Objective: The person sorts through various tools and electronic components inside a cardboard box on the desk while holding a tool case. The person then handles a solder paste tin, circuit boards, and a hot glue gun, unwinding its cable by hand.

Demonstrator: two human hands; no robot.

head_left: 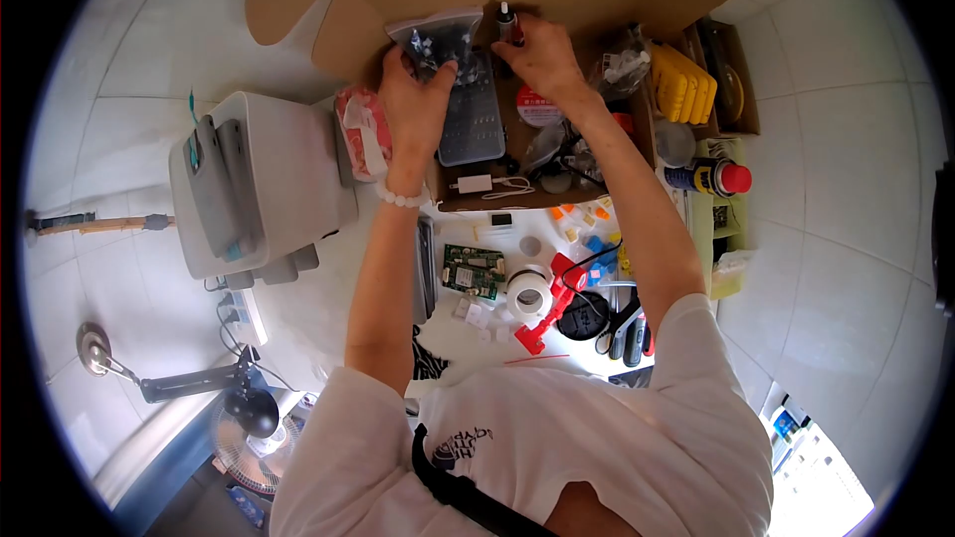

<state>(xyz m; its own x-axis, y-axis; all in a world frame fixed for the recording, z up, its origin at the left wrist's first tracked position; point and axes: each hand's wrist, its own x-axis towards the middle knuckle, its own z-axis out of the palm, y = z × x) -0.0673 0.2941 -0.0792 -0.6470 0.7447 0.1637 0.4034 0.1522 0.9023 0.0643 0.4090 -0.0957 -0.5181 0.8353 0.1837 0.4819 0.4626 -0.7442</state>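
Over an open cardboard box (557, 201), my left hand (416, 104) grips a clear zip bag (448, 40) of small dark and light parts. Beneath the bag lies a flat translucent plastic case (473, 129). My right hand (547, 58) is closed on a small dark tube with a white cap (506, 22), near the box's back wall. A red-and-white round label (537, 107) shows just below that hand. Also in the box are a white plug adapter with a cable (476, 183) and some clear plastic bags (622, 70).
On the white table are a green circuit board (475, 271), a white roll (529, 294), a red plastic part (542, 328), a black round lid (583, 315) and scissors (622, 323). A yellow case (683, 85) and a spray can (708, 178) stand right; a white bin-like container (288, 179) stands left.
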